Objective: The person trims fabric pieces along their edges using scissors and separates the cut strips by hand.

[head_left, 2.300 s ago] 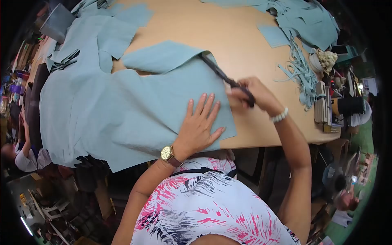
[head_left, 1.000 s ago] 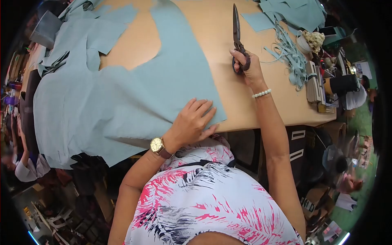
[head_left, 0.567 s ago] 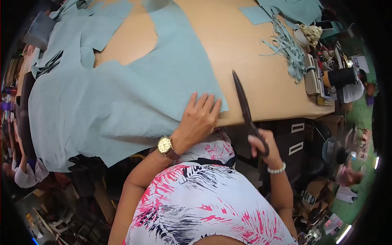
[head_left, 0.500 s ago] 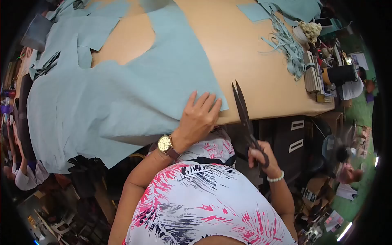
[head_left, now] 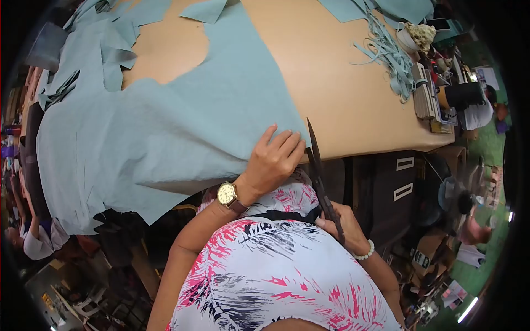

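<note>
A large sheet of pale blue-green leather-like material (head_left: 165,121) covers the left part of the table and droops over its front edge. My left hand (head_left: 276,157) lies on the sheet's right corner, fingers stretched out and slightly apart; its thumb is hidden. My right hand (head_left: 343,223) is wrapped round the handles of long dark scissors (head_left: 316,171) in front of the table. Their blades point away from me, right beside the sheet's corner and close to my left fingertips. Whether a blade is under the material, I cannot tell.
A tan-topped table (head_left: 342,105) carries a heap of thin cut strips (head_left: 389,55) at the right. Near them stand a white bowl (head_left: 407,41) and a stack of flat items (head_left: 424,94). More cut pieces (head_left: 204,10) lie at the back. Dark drawers (head_left: 386,182) are below.
The scissors have moved left from bare table to the sheet's corner, and their blades look closer together. A piece at the back now shows folded over. My left hand stays on the sheet.
</note>
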`<action>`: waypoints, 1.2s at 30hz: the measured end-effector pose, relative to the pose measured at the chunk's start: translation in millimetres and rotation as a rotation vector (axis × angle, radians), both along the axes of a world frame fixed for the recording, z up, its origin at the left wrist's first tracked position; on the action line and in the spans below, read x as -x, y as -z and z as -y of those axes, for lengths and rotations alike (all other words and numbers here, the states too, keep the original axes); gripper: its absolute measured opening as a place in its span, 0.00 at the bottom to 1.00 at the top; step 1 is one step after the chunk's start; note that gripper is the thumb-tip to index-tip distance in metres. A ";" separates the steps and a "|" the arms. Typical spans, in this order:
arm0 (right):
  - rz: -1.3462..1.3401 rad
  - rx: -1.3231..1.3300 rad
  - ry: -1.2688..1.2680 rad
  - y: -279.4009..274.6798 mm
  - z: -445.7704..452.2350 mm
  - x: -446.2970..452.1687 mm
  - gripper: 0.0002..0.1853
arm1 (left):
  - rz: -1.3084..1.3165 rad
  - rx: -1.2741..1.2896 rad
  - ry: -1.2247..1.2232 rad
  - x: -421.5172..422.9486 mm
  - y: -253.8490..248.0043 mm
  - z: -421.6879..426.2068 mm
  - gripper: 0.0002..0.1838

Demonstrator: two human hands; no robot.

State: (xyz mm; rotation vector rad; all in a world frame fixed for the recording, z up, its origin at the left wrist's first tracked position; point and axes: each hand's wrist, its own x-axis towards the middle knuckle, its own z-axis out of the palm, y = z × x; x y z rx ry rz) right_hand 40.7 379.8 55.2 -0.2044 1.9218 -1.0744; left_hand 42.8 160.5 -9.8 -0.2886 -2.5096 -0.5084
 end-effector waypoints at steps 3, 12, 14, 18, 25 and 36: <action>-0.022 -0.001 -0.015 -3.3 8.6 6.2 0.18 | 0.001 -0.002 0.001 -0.3 -2.4 -0.9 0.13; -0.042 0.049 -0.008 9.8 10.3 9.5 0.18 | 0.016 -0.003 0.001 -0.7 1.6 0.6 0.13; -0.029 0.048 0.017 8.4 11.1 8.5 0.18 | 0.015 -0.003 0.002 -0.2 0.8 0.6 0.12; 0.016 0.064 0.078 8.6 9.0 5.6 0.17 | 0.007 -0.006 0.003 0.0 1.6 1.2 0.12; 0.019 0.044 0.113 11.9 -0.3 1.3 0.16 | -0.006 -0.025 0.005 0.3 2.3 2.0 0.13; 0.129 0.028 0.184 6.6 -2.2 0.2 0.16 | 0.006 -0.026 0.010 0.3 0.6 2.2 0.13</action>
